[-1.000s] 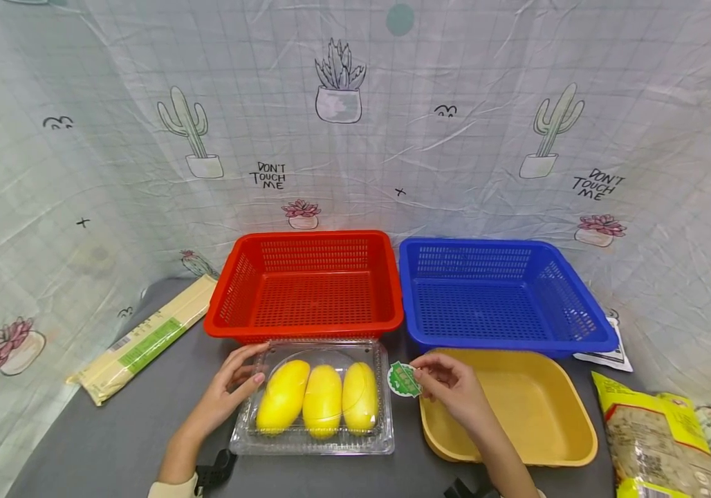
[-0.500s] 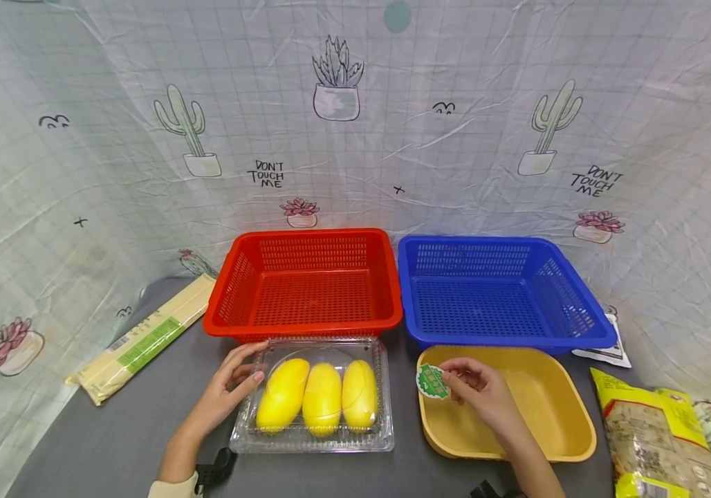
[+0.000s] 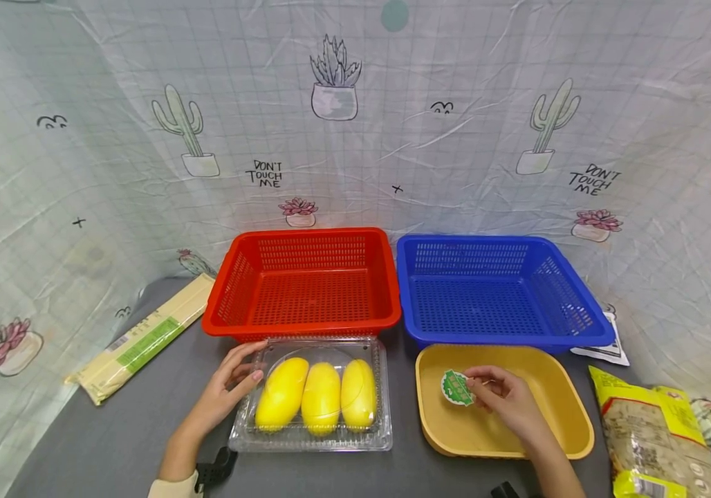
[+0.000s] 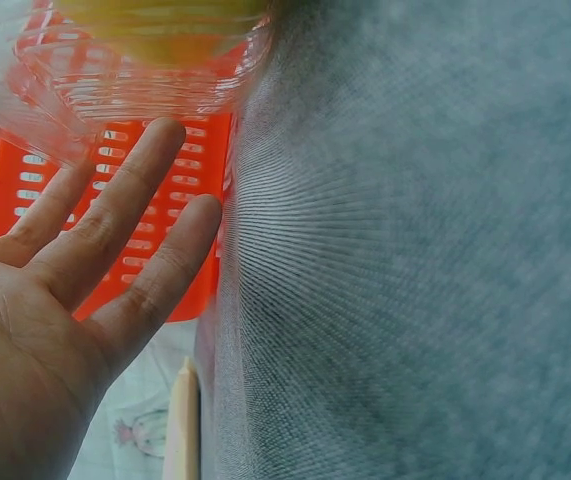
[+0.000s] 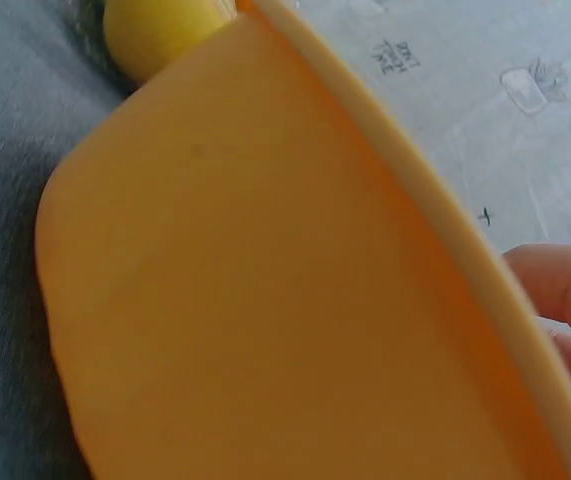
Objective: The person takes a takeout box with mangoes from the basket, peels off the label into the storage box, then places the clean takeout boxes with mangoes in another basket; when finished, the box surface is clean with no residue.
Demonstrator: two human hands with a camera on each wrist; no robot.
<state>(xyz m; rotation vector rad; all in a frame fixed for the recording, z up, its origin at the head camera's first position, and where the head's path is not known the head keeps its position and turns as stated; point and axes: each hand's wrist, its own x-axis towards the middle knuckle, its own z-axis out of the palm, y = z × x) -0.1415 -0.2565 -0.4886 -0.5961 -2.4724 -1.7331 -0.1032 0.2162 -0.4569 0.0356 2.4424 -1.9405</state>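
My right hand (image 3: 508, 400) pinches a round green-and-white sticker (image 3: 455, 387) by its right edge, over the yellow basin (image 3: 555, 415). In the right wrist view the side of the basin hides much of that hand, and the sticker is out of sight. A clear plastic clamshell box (image 3: 312, 444), lid down, holds three yellow mangoes (image 3: 321, 399). Along the box's left side lies my left hand (image 3: 226, 387), its fingers extended. The left wrist view shows those fingers (image 4: 130, 200) spread, with fingertips right at the clear plastic.
Behind the box stands a red basket (image 3: 312, 330), and a blue basket (image 3: 505, 340) is beside it. A long cream-and-green packet (image 3: 144, 339) lies at the left. On the right are a yellow bag (image 3: 654, 436) and a white packet (image 3: 611, 346) by the blue basket.
My right hand has carried the sticker rightward, from the gap beside the clamshell box to over the yellow basin. The left hand has stayed at the box.
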